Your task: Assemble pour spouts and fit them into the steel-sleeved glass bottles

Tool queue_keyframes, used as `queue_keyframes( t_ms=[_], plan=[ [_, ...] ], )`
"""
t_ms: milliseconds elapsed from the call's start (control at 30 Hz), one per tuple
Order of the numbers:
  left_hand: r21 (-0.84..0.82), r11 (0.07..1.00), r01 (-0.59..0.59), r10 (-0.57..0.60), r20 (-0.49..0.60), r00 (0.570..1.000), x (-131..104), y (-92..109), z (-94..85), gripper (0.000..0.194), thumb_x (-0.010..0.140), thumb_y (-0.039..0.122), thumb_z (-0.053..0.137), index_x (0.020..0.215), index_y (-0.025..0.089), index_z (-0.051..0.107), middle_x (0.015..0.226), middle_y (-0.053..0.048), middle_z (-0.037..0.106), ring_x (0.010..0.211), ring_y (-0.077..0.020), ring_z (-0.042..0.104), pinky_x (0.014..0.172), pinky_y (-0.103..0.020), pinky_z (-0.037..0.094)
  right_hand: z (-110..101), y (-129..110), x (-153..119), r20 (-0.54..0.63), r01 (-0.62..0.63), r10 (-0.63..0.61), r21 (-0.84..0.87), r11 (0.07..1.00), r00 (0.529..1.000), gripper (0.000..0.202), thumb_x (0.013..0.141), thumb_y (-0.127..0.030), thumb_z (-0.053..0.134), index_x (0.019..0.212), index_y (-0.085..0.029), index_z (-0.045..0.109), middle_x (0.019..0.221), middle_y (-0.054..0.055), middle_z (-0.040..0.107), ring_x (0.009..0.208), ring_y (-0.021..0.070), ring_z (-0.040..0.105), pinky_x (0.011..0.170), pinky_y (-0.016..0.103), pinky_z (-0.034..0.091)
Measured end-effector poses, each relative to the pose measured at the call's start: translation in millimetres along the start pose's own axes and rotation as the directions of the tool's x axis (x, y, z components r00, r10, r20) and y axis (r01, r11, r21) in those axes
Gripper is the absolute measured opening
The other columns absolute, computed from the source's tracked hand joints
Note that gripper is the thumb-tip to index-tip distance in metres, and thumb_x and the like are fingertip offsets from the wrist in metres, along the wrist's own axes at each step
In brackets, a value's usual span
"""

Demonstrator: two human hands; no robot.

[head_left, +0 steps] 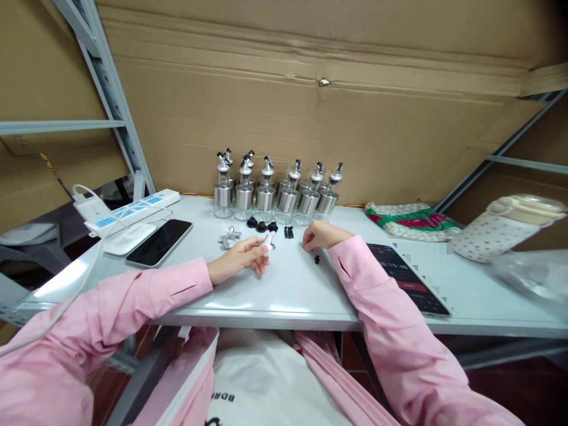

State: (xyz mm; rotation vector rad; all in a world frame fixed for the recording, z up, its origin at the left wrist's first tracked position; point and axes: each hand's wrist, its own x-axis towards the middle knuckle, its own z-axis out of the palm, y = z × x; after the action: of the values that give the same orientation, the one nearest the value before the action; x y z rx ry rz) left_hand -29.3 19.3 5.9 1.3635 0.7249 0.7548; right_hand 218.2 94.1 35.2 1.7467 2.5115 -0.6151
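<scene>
Right, I'm seeing the left hand (237, 258) lying on the table (284, 290), fingers closing around a small metal pourer spout (268, 239); the right hand (320, 235) is resting curled just beside a tiny black piece (316, 259), though I can't tell if it's gripping anything; the hands are sitting apart; black caps (261, 225) are lying between them and the row of steel-sleeved glass bottles (275, 195) behind; a phone (160, 242) is lying off to the left.

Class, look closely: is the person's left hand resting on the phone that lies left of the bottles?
No, the left hand holds a small silver spout; the phone lies apart.
</scene>
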Motion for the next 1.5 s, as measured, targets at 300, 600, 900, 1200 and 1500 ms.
queue_keyframes(
  t_ms=[300, 600, 900, 1200, 1500],
  plan=[
    [-0.012, 1.0, 0.001, -0.001, 0.002, 1.0, 0.1, -1.5, -0.9, 0.047, 0.068, 0.055, 0.064, 0.086, 0.015, 0.048, 0.069, 0.0, 0.058, 0.058, -0.0105, 0.058, 0.058, -0.025, 0.045, -26.4, 0.1, -20.8, -0.214, 0.127, -0.084, 0.193, 0.973, 0.973, 0.015, 0.066, -0.026, 0.059, 0.072, -0.014, 0.066, 0.062, 0.001, 0.064, 0.061, 0.0125, 0.057, 0.062, 0.022, 0.044],
    [0.001, 1.0, 0.001, -0.001, -0.003, 1.0, -0.2, 0.8, -0.4, 0.046, 0.07, 0.055, 0.062, 0.086, 0.015, 0.047, 0.07, 0.0, 0.057, 0.059, -0.0108, 0.059, 0.059, -0.025, 0.045, -34.8, -2.4, -38.9, -0.071, 0.188, -0.174, 0.319, 0.929, 0.982, 0.034, 0.06, -0.044, 0.065, 0.075, -0.014, 0.064, 0.066, 0.002, 0.062, 0.063, 0.0121, 0.056, 0.066, 0.025, 0.043],
    [-0.011, 1.0, 0.005, -0.005, -0.007, 1.0, -0.6, 0.0, -0.7, 0.047, 0.068, 0.055, 0.064, 0.085, 0.015, 0.047, 0.07, 0.0, 0.058, 0.059, -0.0107, 0.059, 0.059, -0.024, 0.045, -27.4, 3.1, -43.0, 0.358, -0.074, 0.007, 0.174, 0.982, 0.934, 0.037, 0.049, -0.035, 0.074, 0.08, -0.018, 0.064, 0.06, -0.003, 0.06, 0.05, 0.0081, 0.053, 0.043, 0.018, 0.03],
    [-0.015, 1.0, -0.006, 0.006, -0.002, 1.0, -0.3, -0.1, -0.4, 0.044, 0.07, 0.053, 0.064, 0.085, 0.015, 0.048, 0.068, 0.0, 0.058, 0.058, -0.0105, 0.058, 0.058, -0.025, 0.045, -19.6, -9.4, -40.3, 0.394, -0.171, 0.059, 0.254, 0.952, 0.917, 0.034, 0.046, -0.03, 0.076, 0.073, -0.018, 0.061, 0.058, -0.003, 0.061, 0.05, 0.0102, 0.059, 0.043, 0.017, 0.037],
    [-0.016, 1.0, -0.004, 0.004, -0.005, 1.0, 0.7, -1.7, -1.7, 0.045, 0.07, 0.053, 0.064, 0.087, 0.015, 0.047, 0.069, 0.0, 0.059, 0.058, -0.0109, 0.059, 0.058, -0.025, 0.046, -13.5, -17.6, -36.3, 0.368, -0.159, 0.038, 0.304, 0.939, 0.929, 0.031, 0.048, -0.029, 0.075, 0.07, -0.016, 0.058, 0.05, -0.004, 0.061, 0.046, 0.0091, 0.057, 0.044, 0.018, 0.042]
  ],
)
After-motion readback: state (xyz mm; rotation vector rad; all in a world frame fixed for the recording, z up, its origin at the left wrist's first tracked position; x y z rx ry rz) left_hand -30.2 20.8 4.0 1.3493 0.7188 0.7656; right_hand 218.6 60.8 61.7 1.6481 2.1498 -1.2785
